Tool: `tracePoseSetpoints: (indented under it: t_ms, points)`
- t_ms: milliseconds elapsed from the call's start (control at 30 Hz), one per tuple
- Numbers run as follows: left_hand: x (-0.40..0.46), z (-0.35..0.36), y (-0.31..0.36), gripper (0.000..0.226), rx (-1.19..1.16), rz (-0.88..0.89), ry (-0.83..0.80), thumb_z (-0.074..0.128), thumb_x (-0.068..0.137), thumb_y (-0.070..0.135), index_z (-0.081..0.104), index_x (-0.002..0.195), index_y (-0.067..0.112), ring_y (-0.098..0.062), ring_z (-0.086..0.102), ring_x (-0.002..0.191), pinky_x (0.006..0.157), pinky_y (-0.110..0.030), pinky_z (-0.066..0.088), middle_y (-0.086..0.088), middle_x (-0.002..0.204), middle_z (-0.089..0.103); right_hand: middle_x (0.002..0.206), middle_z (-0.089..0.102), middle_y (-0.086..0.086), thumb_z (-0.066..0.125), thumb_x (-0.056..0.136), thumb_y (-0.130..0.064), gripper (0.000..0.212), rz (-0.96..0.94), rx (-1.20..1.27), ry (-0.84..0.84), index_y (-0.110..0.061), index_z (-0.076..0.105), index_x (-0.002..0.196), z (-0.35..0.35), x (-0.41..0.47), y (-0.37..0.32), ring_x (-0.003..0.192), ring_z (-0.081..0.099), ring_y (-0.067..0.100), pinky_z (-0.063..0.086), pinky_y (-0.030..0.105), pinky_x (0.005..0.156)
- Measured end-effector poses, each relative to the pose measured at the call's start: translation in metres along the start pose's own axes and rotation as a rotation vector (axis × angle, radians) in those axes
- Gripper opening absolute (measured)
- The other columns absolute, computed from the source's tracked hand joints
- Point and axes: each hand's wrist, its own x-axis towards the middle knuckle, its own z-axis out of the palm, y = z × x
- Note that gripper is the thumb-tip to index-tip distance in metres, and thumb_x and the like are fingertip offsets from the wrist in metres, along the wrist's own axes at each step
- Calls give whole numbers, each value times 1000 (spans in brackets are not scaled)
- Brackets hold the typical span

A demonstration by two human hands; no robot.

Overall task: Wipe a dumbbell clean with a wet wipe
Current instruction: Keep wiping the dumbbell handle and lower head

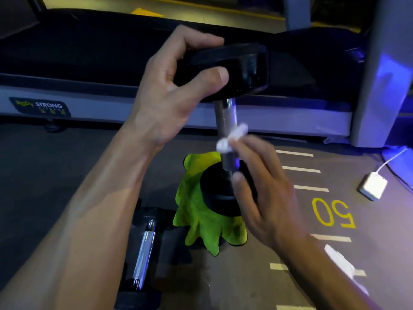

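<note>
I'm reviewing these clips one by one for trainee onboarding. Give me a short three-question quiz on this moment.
1. True or false: the dumbbell being wiped stands upright, its lower head on the green cloth.
2. Which hand holds the wet wipe at the steel handle? A) left B) right
3. What does the left hand grip?

Key: 1 true. 2 B, the right hand. 3 the dumbbell's upper head. A second dumbbell lies on the floor.

two dumbbells, one wet wipe, one green cloth, one white charger.
</note>
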Motion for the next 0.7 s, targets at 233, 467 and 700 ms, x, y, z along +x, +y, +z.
tracePoseSetpoints:
  t_ms: [233,467,700]
  points:
    - [0,3,3,39,3,-9,-12,70,88,36,59,120,16,-6,61,105,91,-27,50,6,111,64,147,45,6,37,106,-25,46,33,72,-45,-6,54,145,-10,9,0,136,48,15,43,26,107]
    - [-1,4,2,45,27,2,97,87,83,32,59,113,13,1,60,95,84,-19,49,9,103,64,125,58,-4,36,107,-29,43,12,-50,-113,-16,70,129,-7,-25,9,116,56,13,45,25,97]
    - [-4,0,8,44,-16,34,14,85,82,30,58,111,13,-4,63,97,85,-23,51,5,105,65,97,68,-12,56,93,-36,21,268,231,-56,-23,72,93,-6,-5,22,93,65,8,49,24,78]
